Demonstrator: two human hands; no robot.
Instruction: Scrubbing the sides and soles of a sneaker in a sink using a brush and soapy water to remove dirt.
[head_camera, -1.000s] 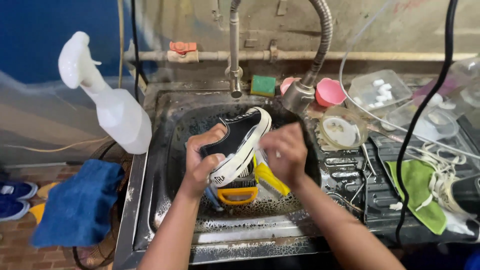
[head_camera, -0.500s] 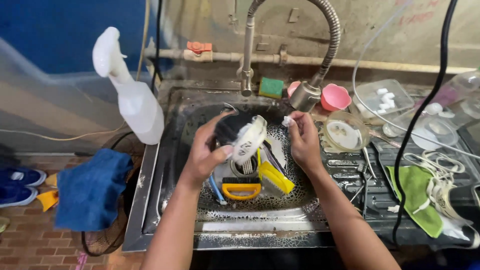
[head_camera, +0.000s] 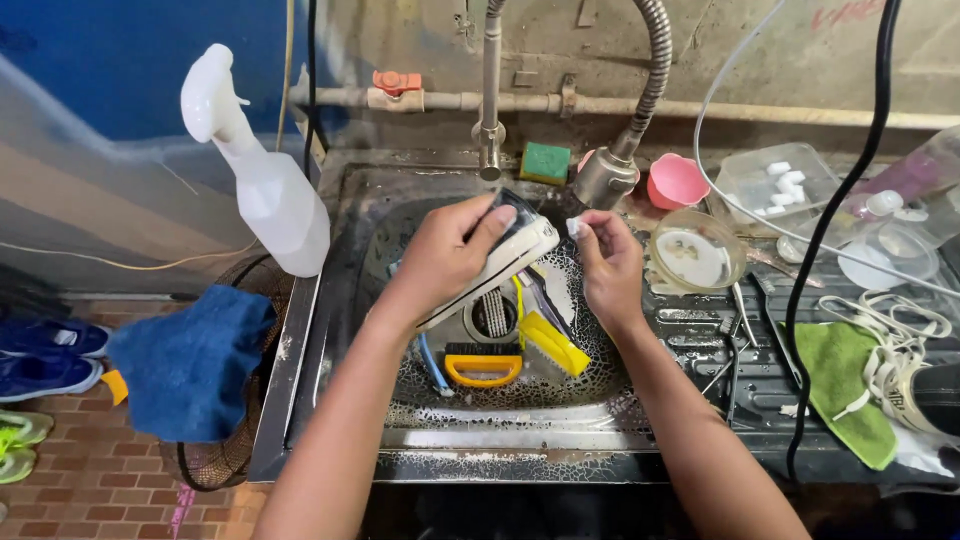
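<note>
My left hand (head_camera: 447, 252) grips a black and white shoe (head_camera: 500, 260) by its side, holding it over the metal sink (head_camera: 400, 400) just below the hose-mounted spray head (head_camera: 603, 178). My right hand (head_camera: 605, 265) is right beside the shoe's toe, fingers pinched near the spray head; I cannot tell what they pinch. Under the shoe, in the basin, lie an orange-handled brush (head_camera: 482, 366), a yellow brush (head_camera: 552, 343) and a blue-handled tool (head_camera: 432, 362).
A white spray bottle (head_camera: 262, 180) stands on the sink's left edge above a blue cloth (head_camera: 190, 360). On the right: a glass bowl (head_camera: 697, 250), pink cup (head_camera: 677, 182), plastic tub (head_camera: 775, 182), green cloth (head_camera: 845, 385), white laces (head_camera: 900, 335), hanging black cable (head_camera: 830, 220). A green sponge (head_camera: 545, 162) sits at the back.
The shoe has been turned and lifted closer to the spray head. My right hand let go of its side and moved up to the toe by the nozzle.
</note>
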